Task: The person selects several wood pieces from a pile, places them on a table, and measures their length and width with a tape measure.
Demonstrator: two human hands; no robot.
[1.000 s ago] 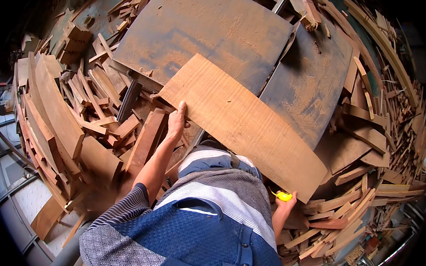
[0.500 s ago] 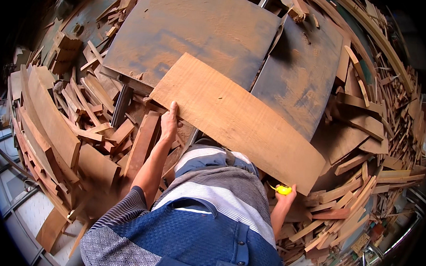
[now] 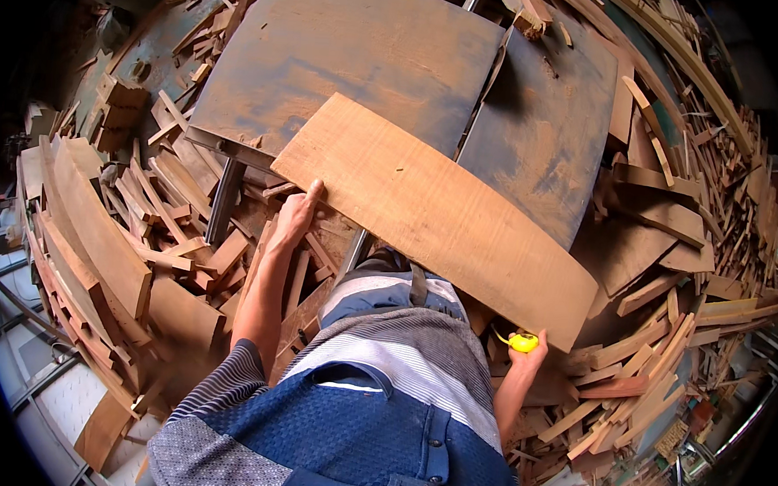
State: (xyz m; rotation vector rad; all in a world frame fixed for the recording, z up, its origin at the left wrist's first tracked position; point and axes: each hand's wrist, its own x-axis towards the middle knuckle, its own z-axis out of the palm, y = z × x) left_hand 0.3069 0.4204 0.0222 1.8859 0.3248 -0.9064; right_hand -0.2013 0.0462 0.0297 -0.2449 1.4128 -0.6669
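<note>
Remotely, my left hand [image 3: 294,216] pinched the board [image 3: 435,206], presumably to steady it. My right hand [image 3: 527,361] gripped a tape measure [image 3: 523,342].

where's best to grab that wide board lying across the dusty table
Probably the near long edge of the wide board, toward both ends, coming from the near side: that edge juts past the dusty table, and its length favours spread support.
</note>
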